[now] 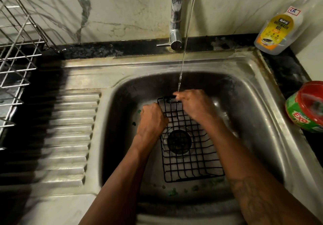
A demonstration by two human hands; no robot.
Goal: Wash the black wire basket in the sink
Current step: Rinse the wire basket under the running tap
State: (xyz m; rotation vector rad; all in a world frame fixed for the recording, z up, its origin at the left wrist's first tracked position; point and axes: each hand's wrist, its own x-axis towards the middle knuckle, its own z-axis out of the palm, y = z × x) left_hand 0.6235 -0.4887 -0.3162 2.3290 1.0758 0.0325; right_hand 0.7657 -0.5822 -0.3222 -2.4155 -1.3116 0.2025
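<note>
We look down on a steel sink [244,71] set into a dark surface [286,67], with its ribbed drainboard [70,134] running off to the left. A silver wire dish rack [15,58] stands at the far left, beside the drainboard.

The black wire basket [188,158] is inside the sink basin, over the round drain [179,141], which shows through its grid. We cannot tell whether its far end rests on the sink floor or is lifted.

The tap [176,23] rises behind the basin, against the marbled wall. On the surface at the right stand a clear dishwash gel bottle [279,27] with a yellow label and, nearer to us, a green tub with a red lid [307,107].

Our left hand [152,118] is balled tight, fingers curled round the basket's left edge near its far corner. Our right hand [194,104] grips the far rim, fingers bent over the wire.

A thin stream of water [185,46] falls from the spout onto the right hand's fingers and the rim there. Small green scraps [173,192] dot the sink floor near the basket's near end.
</note>
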